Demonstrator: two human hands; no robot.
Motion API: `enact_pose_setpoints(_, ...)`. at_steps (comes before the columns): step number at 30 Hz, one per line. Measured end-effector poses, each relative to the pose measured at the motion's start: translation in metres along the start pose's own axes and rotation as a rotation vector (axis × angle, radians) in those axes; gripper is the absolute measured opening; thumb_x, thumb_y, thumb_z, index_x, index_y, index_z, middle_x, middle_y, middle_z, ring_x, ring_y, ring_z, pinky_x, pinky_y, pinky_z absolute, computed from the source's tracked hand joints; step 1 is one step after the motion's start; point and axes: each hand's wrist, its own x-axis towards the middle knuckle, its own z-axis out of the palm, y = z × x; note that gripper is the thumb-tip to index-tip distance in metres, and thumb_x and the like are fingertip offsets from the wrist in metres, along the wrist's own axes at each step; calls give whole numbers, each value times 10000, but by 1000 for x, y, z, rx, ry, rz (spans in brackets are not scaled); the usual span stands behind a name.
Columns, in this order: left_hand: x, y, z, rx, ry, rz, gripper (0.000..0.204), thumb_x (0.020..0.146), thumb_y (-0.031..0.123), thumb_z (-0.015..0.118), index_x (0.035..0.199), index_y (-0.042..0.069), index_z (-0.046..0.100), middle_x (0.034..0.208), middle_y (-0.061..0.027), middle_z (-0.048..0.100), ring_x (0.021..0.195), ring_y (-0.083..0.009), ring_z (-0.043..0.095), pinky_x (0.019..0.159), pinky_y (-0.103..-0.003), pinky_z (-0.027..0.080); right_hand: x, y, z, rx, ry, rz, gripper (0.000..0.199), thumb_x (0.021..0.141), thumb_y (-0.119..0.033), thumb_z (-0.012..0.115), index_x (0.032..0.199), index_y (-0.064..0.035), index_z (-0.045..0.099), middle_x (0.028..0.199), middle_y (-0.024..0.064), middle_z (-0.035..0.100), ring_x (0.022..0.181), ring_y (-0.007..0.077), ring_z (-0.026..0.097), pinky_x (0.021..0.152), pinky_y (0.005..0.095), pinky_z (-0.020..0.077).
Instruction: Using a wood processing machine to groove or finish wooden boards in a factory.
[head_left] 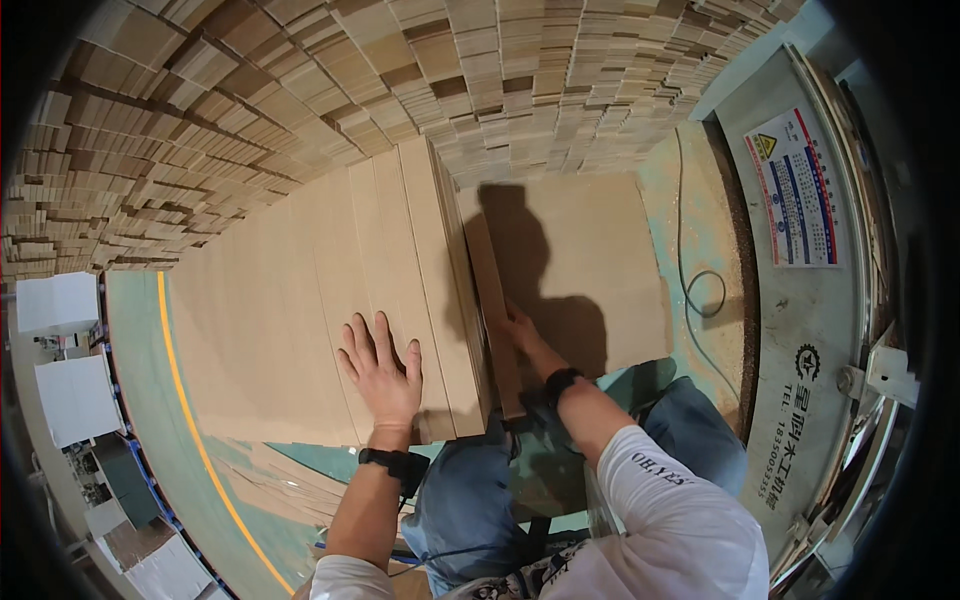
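Note:
My left hand [382, 378] lies flat, fingers spread, on top of a row of long brown boards [300, 270] laid side by side. Its palm touches the boards near their closer end. Lower down, just right of that pile, a long narrow brown board [489, 290] stands beside the pile's side with a dark gap between. My right hand [515, 328] is closed on this narrow board at its right face; part of the fingers is hidden behind it. Both wrists wear black bands.
Tall stacks of wooden strips [480, 80] wall off the far side. On the right, a flat brown sheet [610, 260] lies on the green floor, beside a loose cable [683, 250] and a grey machine panel [790, 310]. A yellow floor line [190, 420] runs at left.

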Motion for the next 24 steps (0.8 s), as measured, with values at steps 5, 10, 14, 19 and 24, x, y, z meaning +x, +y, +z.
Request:
enact_pose_setpoints(5,0,0,0,4,-6,5,627,901,432,510,1439,150,357,1499,-182,265,1387,-396,208,1101,-574,126,28,-15,-1,84,-83,15,736,817,-301,681,1409,3,366,1325,144,514,1205,210,481,1008,318,369)
enact_pose_setpoints(10,0,-1,1,-11,4,9,631,902,441,504,1436,137,359,1500,-182,264,1390,-394,204,1099,-573,124,53,-25,3,-463,-26,51,807,783,-370,720,1385,28,357,1268,253,528,1180,295,526,978,368,421)
enact_pose_setpoints(14,-1,1,0,6,0,5,623,900,437,510,1425,130,376,1498,-186,268,1390,-389,205,1100,-567,127,54,-18,15,-276,103,84,772,830,-431,650,1351,66,368,1250,283,524,1195,338,512,977,380,418)
enact_pose_setpoints(19,0,1,1,3,11,6,614,900,426,512,1420,125,384,1496,-190,269,1389,-386,211,1103,-563,130,44,-25,25,-362,150,60,756,896,-487,529,1401,21,291,1339,301,420,1251,379,434,1045,398,342)
enact_pose_setpoints(24,-2,-4,6,2,33,19,600,903,394,522,1415,113,387,1492,-186,280,1381,-374,233,1105,-563,152,11,-61,5,-399,25,60,770,895,-544,501,1425,-21,303,1418,210,385,1293,327,405,1063,391,336)
